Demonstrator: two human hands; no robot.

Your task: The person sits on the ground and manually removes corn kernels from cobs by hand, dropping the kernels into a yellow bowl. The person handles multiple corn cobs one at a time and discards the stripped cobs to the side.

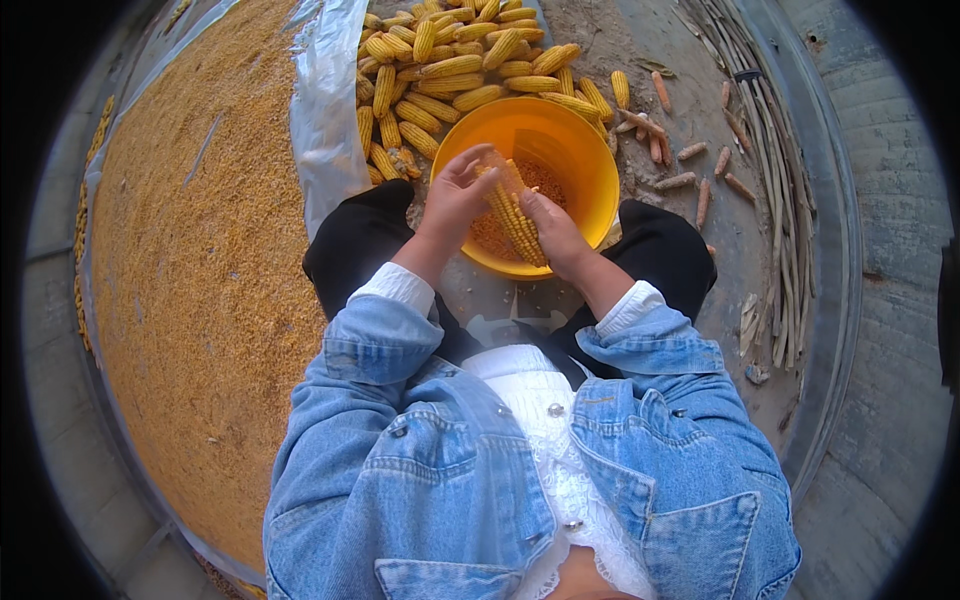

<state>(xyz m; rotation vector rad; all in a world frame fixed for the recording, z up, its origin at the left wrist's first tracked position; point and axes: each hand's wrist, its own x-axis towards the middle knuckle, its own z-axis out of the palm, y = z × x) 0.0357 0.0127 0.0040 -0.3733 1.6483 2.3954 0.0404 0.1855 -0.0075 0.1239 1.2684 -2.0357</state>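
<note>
Over a yellow plastic bucket (600,157) between my knees, both hands are at a partly shelled ear of corn (514,217). My right hand (555,229) grips the ear along its right side, with the thumb near its middle. My left hand (461,187) is at the upper end, its fingers curled around what looks like a bare reddish cob (502,171) lying against the ear; the overlap partly hides where one stops and the other starts. Loose kernels (544,184) lie in the bottom of the bucket.
A heap of whole corn ears (450,67) lies beyond the bucket. Shelled kernels (202,300) cover a large area at left, beside a pale plastic sheet (326,112). Bare cobs (703,202) are scattered on the ground at right, near a bundle of long dry stalks (784,225).
</note>
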